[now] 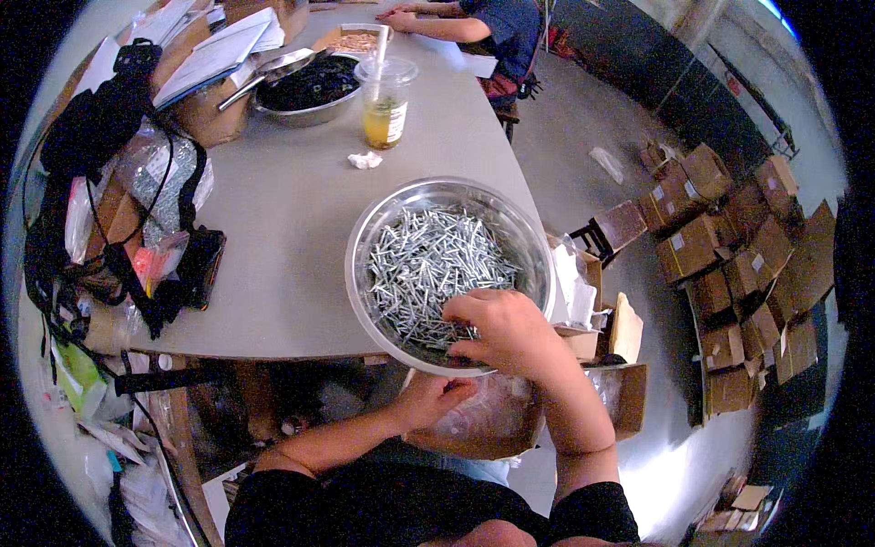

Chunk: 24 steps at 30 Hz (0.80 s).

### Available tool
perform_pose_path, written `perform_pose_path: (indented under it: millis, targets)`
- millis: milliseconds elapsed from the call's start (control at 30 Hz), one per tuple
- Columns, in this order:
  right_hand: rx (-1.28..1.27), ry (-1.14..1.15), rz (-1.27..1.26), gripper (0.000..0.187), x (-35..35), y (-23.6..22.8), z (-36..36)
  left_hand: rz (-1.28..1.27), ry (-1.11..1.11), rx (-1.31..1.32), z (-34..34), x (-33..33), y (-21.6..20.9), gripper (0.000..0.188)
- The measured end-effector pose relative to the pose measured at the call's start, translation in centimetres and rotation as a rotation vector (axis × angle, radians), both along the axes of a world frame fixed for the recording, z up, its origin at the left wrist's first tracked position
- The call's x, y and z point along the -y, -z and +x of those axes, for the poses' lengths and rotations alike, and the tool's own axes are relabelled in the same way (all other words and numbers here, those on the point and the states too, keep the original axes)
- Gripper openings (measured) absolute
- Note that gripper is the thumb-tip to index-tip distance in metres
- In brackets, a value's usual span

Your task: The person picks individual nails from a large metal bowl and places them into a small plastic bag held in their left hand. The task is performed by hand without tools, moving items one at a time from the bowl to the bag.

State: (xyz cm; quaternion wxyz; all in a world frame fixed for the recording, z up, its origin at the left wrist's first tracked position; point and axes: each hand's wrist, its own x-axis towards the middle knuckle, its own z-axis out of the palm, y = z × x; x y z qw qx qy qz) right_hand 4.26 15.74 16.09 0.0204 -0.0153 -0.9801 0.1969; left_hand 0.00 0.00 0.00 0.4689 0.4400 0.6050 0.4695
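A wide steel bowl [359, 301] full of slim silver screws [436, 264] stands at the table's near right corner. My right hand [501, 330] reaches over its near rim. The fingers curve down to the screws, with a gap between thumb and fingertips and nothing visibly held. Just below the rim, on the near side, my left hand [432, 403] is closed, thumb against curled fingers. Whatever may be inside it is hidden. Below my hands sits an open cardboard box [492, 445] with clear plastic bags [483, 406] in it.
A drink cup [385, 105] with a straw and a crumpled tissue [365, 160] stand beyond the bowl. Farther back is a basin of dark parts [310, 87]. A co-worker's arms [442, 23] rest at the far end. Cables and bags clutter the left; cartons [688, 246] stack at right.
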Motion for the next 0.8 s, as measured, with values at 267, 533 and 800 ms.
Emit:
perform_pose_path:
  millis: [267,533,800]
  targets:
    - [-0.057,0.024,-0.007,0.018,0.5,0.7,-0.2,0.111,-0.041,0.0,-0.7,0.5,-0.7,0.027]
    - [-0.235,0.157,-0.223,0.011,-0.6,-0.4,1.8,0.031,0.176,0.007,-0.7,0.2,-0.2,0.018]
    - [-0.28,0.514,-0.357,0.01,0.6,-0.4,5.7,0.095,0.103,0.135,-0.4,-0.1,-0.6,0.014]
